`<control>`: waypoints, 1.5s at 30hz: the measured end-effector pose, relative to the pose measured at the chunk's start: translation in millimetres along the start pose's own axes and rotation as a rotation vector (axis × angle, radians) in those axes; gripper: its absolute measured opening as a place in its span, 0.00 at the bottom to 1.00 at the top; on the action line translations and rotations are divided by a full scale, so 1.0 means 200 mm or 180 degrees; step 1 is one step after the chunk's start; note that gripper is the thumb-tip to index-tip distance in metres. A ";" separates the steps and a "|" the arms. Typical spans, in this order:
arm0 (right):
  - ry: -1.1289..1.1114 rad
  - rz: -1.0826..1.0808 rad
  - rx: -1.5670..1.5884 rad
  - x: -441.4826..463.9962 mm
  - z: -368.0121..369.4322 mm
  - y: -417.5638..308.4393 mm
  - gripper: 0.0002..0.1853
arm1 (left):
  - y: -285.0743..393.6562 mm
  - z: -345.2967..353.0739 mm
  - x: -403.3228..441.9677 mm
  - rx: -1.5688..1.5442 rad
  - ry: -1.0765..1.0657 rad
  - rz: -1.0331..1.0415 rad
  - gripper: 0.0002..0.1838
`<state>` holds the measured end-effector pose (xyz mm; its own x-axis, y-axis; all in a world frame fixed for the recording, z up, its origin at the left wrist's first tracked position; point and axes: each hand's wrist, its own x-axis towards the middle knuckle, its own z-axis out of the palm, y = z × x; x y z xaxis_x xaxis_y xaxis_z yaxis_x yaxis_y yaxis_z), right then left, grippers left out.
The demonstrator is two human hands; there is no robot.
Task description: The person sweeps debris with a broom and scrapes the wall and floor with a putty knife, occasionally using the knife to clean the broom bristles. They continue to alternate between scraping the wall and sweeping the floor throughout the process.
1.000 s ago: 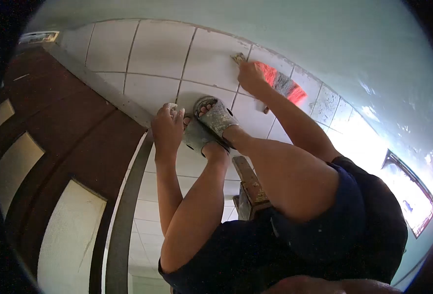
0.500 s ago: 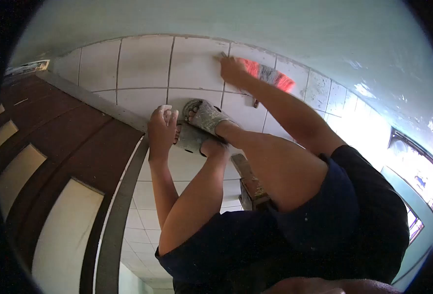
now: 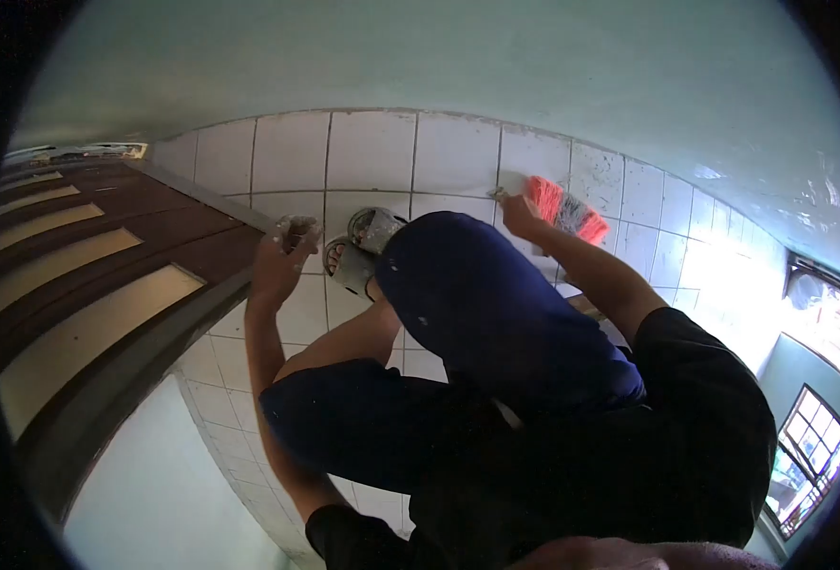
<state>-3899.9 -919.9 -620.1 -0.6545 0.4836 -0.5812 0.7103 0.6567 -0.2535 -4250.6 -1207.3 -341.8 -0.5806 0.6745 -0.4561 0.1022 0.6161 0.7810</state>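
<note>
My right hand (image 3: pixel 523 215) is closed at the left end of a broom head (image 3: pixel 567 209) with red and grey bristles, low over the tiled floor near the wall. Its fingers are partly hidden, and a small tip pokes out past them. My left hand (image 3: pixel 292 242) hangs beside my sandals (image 3: pixel 352 261), fingers loosely curled and apart, with white smears on them. I see nothing in that hand.
White floor tiles (image 3: pixel 372 152) with dark grout lines meet a pale green wall (image 3: pixel 420 57). A brown door with pale panels (image 3: pixel 154 214) stands at the left. A barred window (image 3: pixel 810 456) is at the right.
My view has shifted and my knees are now bent in front of it. The right hand and broom head appear farther right and lower. My left hand has moved left, toward the door.
</note>
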 end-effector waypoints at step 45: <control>0.0295 0.0290 0.0499 0.62 -0.36 -0.55 0.14 | 0.17 0.56 0.71 0.1715 -0.0520 0.0889 0.16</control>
<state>-4077.1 -890.0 -607.9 -0.6015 0.5929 -0.5354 0.7946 0.5131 -0.3245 -4238.0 -1045.1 -427.1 -0.3466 0.8668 -0.3585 0.6497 0.4975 0.5748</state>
